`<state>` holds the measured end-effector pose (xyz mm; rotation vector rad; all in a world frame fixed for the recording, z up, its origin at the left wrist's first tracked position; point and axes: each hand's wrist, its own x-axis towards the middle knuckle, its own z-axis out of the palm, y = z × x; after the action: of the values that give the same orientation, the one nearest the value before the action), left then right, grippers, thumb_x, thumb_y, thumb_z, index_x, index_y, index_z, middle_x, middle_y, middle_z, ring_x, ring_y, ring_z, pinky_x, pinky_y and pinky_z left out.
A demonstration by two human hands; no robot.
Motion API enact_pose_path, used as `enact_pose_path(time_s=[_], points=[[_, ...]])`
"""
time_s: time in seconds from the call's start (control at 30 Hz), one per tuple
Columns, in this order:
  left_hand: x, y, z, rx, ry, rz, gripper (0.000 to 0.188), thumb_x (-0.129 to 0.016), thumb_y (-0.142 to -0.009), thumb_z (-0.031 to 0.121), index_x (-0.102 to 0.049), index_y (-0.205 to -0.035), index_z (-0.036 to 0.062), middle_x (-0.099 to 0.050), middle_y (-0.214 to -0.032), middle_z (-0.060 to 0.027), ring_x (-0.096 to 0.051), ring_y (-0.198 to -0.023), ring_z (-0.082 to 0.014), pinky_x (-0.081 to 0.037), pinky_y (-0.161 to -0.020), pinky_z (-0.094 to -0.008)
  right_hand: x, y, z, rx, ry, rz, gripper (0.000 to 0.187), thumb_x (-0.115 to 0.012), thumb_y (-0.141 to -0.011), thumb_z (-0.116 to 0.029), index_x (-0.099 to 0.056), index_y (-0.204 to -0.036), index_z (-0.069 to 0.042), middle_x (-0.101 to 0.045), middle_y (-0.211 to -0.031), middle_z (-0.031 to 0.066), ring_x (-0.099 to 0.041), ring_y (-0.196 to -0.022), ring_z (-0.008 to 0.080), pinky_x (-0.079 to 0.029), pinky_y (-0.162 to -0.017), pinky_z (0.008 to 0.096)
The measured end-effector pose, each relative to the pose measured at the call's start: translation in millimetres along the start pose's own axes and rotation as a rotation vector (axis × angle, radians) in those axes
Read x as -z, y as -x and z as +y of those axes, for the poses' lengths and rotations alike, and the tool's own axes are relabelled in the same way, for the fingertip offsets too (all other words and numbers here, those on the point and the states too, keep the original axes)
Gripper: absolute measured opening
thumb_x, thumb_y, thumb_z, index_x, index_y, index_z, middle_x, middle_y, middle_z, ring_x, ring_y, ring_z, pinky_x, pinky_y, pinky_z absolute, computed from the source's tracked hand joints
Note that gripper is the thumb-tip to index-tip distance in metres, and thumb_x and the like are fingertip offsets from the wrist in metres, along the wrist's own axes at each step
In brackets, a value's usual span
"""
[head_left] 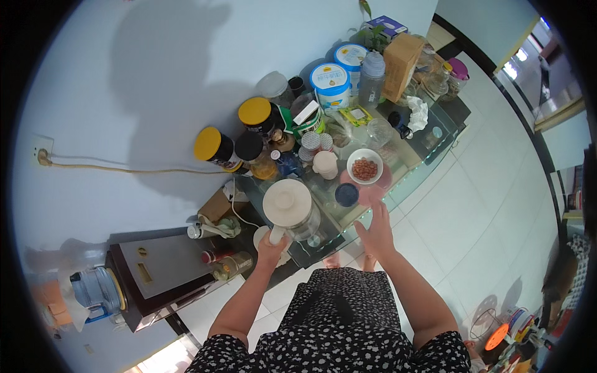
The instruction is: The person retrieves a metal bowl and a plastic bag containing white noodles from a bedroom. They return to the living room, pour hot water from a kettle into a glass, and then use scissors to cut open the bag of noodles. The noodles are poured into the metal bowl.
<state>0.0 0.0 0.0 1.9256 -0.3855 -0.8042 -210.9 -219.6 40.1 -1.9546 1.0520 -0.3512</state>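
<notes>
Near the centre of the frame, a white-lidded clear jug [287, 204] is grasped at its handle [277, 234] by the left hand [272, 250]. Right of centre, the right hand [377, 234] is spread, nothing gripped, below a white bowl [365, 151] of brown nuts [364, 169].

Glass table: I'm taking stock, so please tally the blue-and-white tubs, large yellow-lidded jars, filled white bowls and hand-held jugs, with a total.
Blue-and-white tubs: 2
Large yellow-lidded jars: 2
Filled white bowl: 1
White-lidded jug, in the left hand: 1
Total: 6
</notes>
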Motion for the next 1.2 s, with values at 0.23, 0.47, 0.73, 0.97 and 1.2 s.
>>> enact_pose_path(time_s=[0.23,0.47,0.73,0.97,1.2], points=[[7,-18,-38,-0.042,0.003,0.018,0.025,-0.071,-0.080,0.020,-0.062,-0.097,0.0029,-0.063,-0.082,-0.0016,-0.057,-0.075,-0.0087,-0.046,-0.068,-0.0276,-28,-33,-8,0.035,0.009,-0.005,0.089,-0.076,-0.071,-0.022,-0.025,-0.140,-0.001,-0.035,-0.137,0.0226,-0.035,-0.128,0.0385,-0.034,-0.104,0.0421],[-8,-16,-42,-0.011,0.008,0.058,0.026,-0.071,-0.080,0.021,-0.062,-0.096,0.0026,-0.065,-0.079,-0.0046,-0.058,-0.071,-0.0097,-0.047,-0.066,-0.0287,-43,-52,9,0.055,0.094,-0.042,0.090,-0.078,-0.067,-0.020,-0.027,-0.140,-0.005,-0.037,-0.138,0.0176,-0.041,-0.123,0.0381,-0.040,-0.098,0.0423],[-2,-20,-44,-0.052,-0.147,0.008,0.030,-0.071,-0.080,0.023,-0.063,-0.099,0.0022,-0.067,-0.086,-0.0070,-0.062,-0.077,-0.0131,-0.049,-0.069,-0.0315,-51,-65,5,0.007,0.030,-0.071,0.078,-0.079,-0.067,-0.018,-0.038,-0.132,-0.008,-0.048,-0.126,0.0180,-0.049,-0.116,0.0364,-0.042,-0.093,0.0419],[2,-12,-42,0.036,-0.106,-0.083,0.033,-0.071,-0.081,0.026,-0.062,-0.105,0.0041,-0.067,-0.090,-0.0061,-0.062,-0.084,-0.0136,-0.048,-0.074,-0.0313,-45,-64,-5,-0.069,0.020,-0.070,0.066,-0.079,-0.067,-0.018,-0.046,-0.124,-0.011,-0.056,-0.115,0.0135,-0.057,-0.105,0.0322,-0.046,-0.086,0.0401],[10,-13,-36,0.018,-0.210,-0.136,0.041,-0.072,-0.078,0.031,-0.060,-0.108,0.0044,-0.067,-0.095,-0.0130,-0.065,-0.088,-0.0248,-0.049,-0.077,-0.0359,-46,-55,2,0.019,0.042,-0.049,0.065,-0.079,-0.067,-0.022,-0.046,-0.122,-0.013,-0.061,-0.112,0.0133,-0.061,-0.099,0.0346,-0.049,-0.080,0.0420]])
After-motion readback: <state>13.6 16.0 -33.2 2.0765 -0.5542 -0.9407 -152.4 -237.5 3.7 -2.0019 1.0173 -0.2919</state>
